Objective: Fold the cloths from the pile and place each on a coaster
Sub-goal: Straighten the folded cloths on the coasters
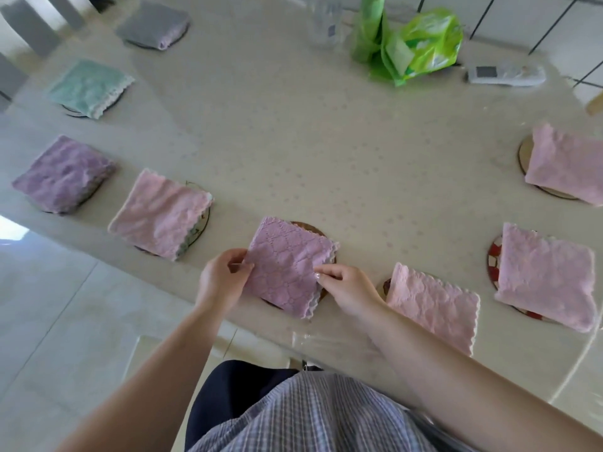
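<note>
Mauve terry, quilted in rings, the folded cloth [288, 269] lies on a round wooden coaster [313, 230], its near edges pinched by the left hand [222, 278] and right hand [346, 288]. Seven scallop-edged squares already sit on coasters; no pile shows, so this looks the last.

Eight folded cloths [287, 265], one green bag [421, 44], one remote [505, 73], two hands [222, 278].

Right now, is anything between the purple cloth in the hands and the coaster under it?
Nothing visible. The purple cloth, pinched by the left hand and right hand, already lies over its brown coaster.
</note>
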Motion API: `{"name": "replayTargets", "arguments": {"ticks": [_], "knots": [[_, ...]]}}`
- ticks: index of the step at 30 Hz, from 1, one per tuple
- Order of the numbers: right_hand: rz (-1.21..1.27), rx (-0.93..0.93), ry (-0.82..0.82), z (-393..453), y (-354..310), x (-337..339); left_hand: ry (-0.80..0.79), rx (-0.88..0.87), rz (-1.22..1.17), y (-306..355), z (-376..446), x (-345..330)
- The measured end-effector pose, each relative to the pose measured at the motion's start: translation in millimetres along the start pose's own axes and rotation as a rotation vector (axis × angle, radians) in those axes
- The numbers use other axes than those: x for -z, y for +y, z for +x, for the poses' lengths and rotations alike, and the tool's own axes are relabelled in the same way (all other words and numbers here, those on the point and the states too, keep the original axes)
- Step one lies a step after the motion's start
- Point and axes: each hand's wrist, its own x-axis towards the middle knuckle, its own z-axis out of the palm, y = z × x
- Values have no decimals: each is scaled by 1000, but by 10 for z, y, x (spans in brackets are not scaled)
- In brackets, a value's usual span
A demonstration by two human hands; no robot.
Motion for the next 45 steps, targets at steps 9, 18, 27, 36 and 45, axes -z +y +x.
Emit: {"name": "replayTargets", "arguments": {"ticks": [9, 18, 27, 36, 45], "knots": [[39, -18, 94, -32, 76, 72, -29, -9, -79, -6, -15, -54], [159, -31, 220, -137, 187, 147, 2, 51, -184, 8, -88, 23], [283, 78, 223, -343, 156, 176, 39, 100, -414, -112, -464, 136], [358, 141, 168, -497, 158, 38, 57, 106, -581, -266, -870, 397], [408, 129, 155, -372, 31, -126, 42, 110, -595, -360, -454, 725]]}}
